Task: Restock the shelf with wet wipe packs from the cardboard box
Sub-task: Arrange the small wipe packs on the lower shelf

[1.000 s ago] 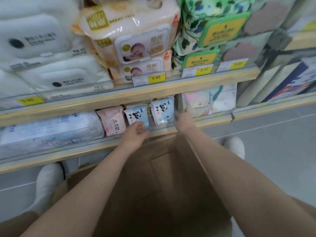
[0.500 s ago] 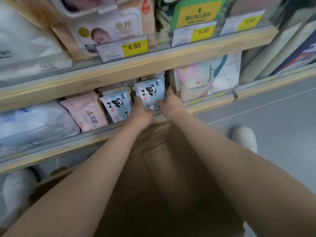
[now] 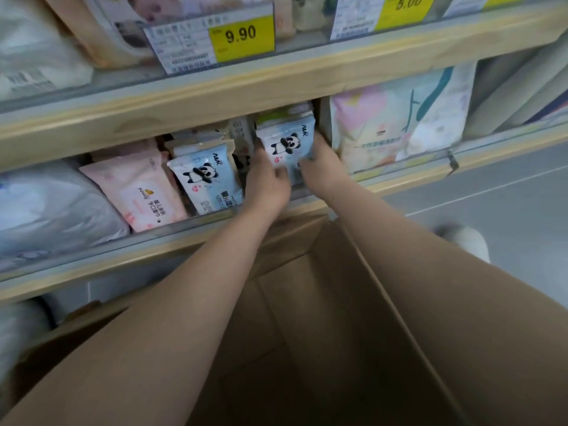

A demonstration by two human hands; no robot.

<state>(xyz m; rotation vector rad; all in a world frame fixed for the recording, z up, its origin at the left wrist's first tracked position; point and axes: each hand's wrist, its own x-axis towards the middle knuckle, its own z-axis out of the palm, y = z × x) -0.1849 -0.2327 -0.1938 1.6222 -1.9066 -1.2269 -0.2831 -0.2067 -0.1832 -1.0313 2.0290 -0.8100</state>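
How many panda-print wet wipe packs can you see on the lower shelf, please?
2. One panda pack stands free beside the pink pack; the other panda pack is gripped between the left hand and right hand. More may be hidden behind them.

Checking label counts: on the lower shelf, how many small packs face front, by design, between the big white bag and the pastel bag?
Pale blue panda-print wet wipe packs: 2, one standing free, one gripped by the left hand and right hand
Pink wet wipe pack: 1
Total: 3
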